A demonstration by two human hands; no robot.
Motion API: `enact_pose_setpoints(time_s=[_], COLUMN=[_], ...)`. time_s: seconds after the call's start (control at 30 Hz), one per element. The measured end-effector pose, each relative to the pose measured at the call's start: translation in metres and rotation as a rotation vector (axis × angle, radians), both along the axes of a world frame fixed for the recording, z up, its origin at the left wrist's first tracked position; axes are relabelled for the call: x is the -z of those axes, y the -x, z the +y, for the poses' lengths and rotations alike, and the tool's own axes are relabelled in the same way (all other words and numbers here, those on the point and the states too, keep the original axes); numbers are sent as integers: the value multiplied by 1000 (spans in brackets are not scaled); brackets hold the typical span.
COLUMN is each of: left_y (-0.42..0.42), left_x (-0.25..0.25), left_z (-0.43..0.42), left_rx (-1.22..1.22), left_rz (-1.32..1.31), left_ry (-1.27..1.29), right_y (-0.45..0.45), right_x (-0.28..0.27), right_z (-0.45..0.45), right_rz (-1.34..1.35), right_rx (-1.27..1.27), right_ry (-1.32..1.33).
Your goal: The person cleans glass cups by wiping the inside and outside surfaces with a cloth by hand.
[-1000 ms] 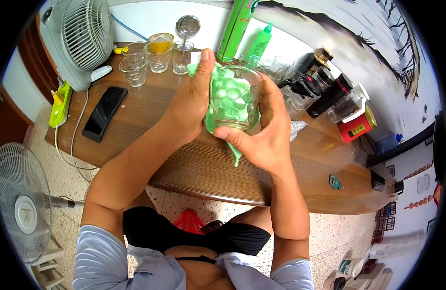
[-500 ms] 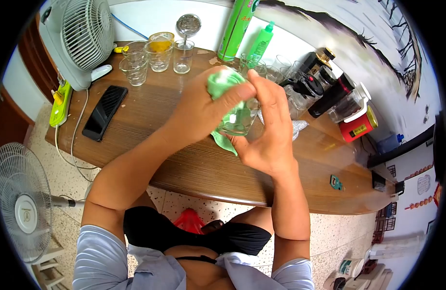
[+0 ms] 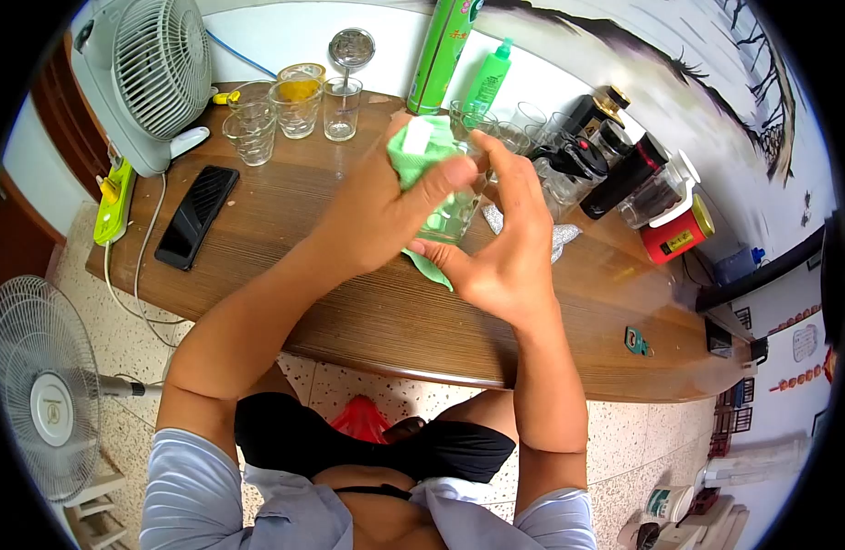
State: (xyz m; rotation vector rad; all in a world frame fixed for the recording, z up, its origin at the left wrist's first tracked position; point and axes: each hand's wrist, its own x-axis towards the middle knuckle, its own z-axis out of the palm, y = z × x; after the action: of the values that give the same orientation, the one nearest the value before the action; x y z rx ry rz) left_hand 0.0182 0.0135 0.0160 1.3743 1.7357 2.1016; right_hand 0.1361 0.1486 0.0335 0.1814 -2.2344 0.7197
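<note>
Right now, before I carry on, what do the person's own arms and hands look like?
The sleeves are short and pale grey-blue. Both forearms are bare, with no watch or bracelet showing. The left hand and right hand are gloveless; no ring shows on the visible fingers.

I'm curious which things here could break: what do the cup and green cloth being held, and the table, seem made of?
Cup: clear and glossy, probably glass, since it is see-through with shiny highlights; clear plastic is possible.
Cloth: soft, matt fabric, fibre unclear; it bunches and folds.
Table: brown wood or wood-look laminate, slight sheen; streaky grain shows.
</note>
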Motion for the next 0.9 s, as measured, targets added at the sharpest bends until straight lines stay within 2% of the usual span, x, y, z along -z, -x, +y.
enact_pose_setpoints(time_s=[0.1,0.13,0.23,0.33,0.43,0.47,0.57,0.67,0.77,0.8,0.9], left_y=[0,1,11,0,2,7,8,2,10,7,13], left_x=[8,10,4,-11,-16,-11,-9,-15,-1,0,2], left_z=[2,2,-10,-9,-7,-1,-1,-9,-12,-9,-11], left_rx=[-96,-92,-41,226,309,331,334,147,8,-37,-67], left_rz=[237,223,241,-365,-613,-646,-691,-433,8,112,375], left_ry=[-49,-46,197,1,-64,-83,-124,-51,26,-48,71], right_y=[-3,-3,-3,-5,1,1,4,-2,-7,-7,-7], right_x=[0,0,-2,-1,9,11,13,0,-8,-8,-5], right_z=[2,3,4,-2,0,2,-3,3,-1,-1,6], right_rz=[24,29,45,-3,-43,-85,-94,-60,-10,2,31], right_rx=[1,1,-44,-140,-293,-249,-293,-147,-58,-71,-86], right_ry=[-147,-201,-233,93,415,393,579,220,-40,-85,-281])
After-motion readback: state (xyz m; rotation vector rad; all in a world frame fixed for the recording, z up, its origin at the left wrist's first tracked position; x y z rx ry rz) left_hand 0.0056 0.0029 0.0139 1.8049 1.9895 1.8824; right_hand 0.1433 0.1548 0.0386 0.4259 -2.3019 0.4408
